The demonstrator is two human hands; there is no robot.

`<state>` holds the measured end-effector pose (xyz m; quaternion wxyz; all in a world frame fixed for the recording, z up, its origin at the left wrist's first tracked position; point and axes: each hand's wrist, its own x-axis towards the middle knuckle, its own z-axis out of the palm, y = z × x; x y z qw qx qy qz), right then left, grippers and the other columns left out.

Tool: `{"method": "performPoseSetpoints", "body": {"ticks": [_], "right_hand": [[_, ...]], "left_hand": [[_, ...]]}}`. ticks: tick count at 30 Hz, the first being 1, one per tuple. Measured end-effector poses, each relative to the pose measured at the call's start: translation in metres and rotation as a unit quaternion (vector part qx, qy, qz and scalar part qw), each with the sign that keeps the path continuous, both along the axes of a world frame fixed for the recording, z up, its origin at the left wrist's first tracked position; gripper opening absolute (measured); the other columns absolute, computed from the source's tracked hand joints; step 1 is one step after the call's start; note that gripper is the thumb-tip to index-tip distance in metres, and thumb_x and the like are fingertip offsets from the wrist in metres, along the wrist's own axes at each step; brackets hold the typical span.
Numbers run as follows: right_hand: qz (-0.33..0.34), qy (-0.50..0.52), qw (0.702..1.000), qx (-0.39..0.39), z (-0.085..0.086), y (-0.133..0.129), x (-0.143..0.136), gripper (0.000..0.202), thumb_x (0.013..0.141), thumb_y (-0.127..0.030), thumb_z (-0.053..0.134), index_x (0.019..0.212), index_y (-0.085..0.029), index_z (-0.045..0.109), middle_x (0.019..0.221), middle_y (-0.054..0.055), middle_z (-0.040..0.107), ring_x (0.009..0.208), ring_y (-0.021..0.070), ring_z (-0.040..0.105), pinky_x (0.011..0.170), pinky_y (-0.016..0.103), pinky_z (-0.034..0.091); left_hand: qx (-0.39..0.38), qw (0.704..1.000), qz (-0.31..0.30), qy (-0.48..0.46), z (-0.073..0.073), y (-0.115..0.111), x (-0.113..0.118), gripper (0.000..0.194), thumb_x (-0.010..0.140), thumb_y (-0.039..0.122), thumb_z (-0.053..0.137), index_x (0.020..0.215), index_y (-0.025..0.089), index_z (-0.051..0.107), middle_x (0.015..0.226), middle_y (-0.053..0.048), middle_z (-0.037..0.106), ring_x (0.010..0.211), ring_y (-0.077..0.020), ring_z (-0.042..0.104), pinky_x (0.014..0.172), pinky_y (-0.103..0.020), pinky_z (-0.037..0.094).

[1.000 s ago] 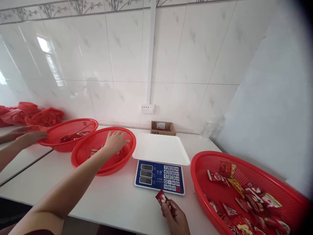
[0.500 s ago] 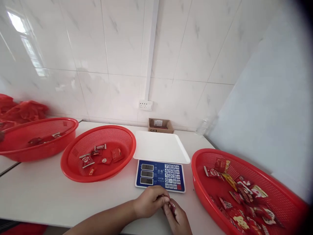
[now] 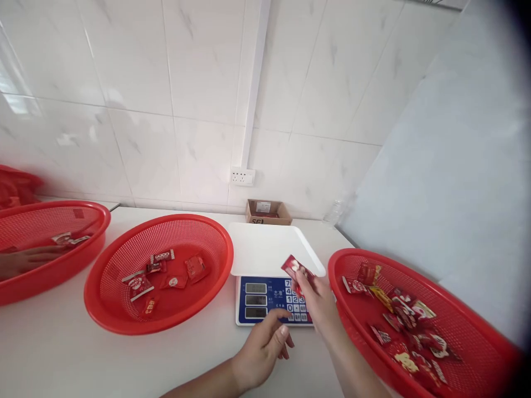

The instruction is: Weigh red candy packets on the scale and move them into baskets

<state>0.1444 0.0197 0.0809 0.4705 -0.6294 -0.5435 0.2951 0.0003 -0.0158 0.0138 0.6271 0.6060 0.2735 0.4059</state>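
Observation:
My right hand [image 3: 319, 301] pinches a red snack packet [image 3: 292, 266] between thumb and fingers, over the front right edge of the scale's white tray [image 3: 265, 249]. Whether it touches the tray I cannot tell. Below, in front of the blue keypad of the scale [image 3: 271, 296], my left hand [image 3: 263, 348] is open, fingers loosely bent and holding nothing. To the left stands a red basket [image 3: 157, 329] with several small red packets. A larger red basket [image 3: 344, 315] on the right holds many mixed packets, red with some yellow ones.
Another person's hand [image 3: 31, 261] reaches into a third red basket [image 3: 89, 254] at far left. Red plastic bags [image 3: 16, 185] lie behind it. A small cardboard box [image 3: 269, 220] stands behind the scale, against the tiled wall with a socket [image 3: 243, 176].
My hands were together in front of the scale and have parted. The right hand has moved up to the tray with the packet, while the left stays low and has loosened its fingers.

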Motion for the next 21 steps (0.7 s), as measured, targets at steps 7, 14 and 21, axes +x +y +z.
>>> {"method": "performPoseSetpoints", "body": {"ticks": [7, 14, 21], "right_hand": [[0.036, -0.196, 0.979, 0.043, 0.011, 0.056, -0.015, 0.049, 0.078, -0.043, 0.046, 0.119, -0.016, 0.049, 0.121, 0.013, 0.054, 0.109, 0.0242, 0.052, 0.092, 0.039, 0.039], [0.038, -0.236, 0.968, 0.073, 0.003, 0.050, 0.006, 0.058, 0.080, -0.034, 0.044, 0.134, -0.022, 0.029, 0.138, 0.009, 0.036, 0.123, 0.0214, 0.038, 0.100, 0.040, 0.034], [0.070, -0.244, 0.960, 0.114, 0.003, 0.061, 0.012, 0.054, 0.079, -0.011, 0.035, 0.132, -0.024, 0.033, 0.141, 0.008, 0.027, 0.128, 0.0203, 0.030, 0.101, 0.041, 0.034]], "left_hand": [[-0.077, 0.961, 0.199, -0.178, 0.023, 0.014, -0.016, 0.030, 0.085, 0.048, 0.048, 0.094, 0.019, 0.049, 0.066, 0.001, 0.054, 0.058, -0.0118, 0.050, 0.056, -0.023, 0.040], [-0.114, 0.898, 0.294, -0.308, 0.036, 0.033, -0.038, 0.022, 0.079, 0.038, 0.060, 0.089, 0.019, 0.054, 0.073, 0.001, 0.053, 0.058, -0.0087, 0.047, 0.054, -0.019, 0.038], [-0.095, 0.864, 0.371, -0.328, 0.048, 0.050, -0.057, 0.022, 0.069, 0.034, 0.067, 0.081, 0.018, 0.057, 0.078, 0.000, 0.058, 0.060, -0.0082, 0.050, 0.055, -0.018, 0.039]]}}
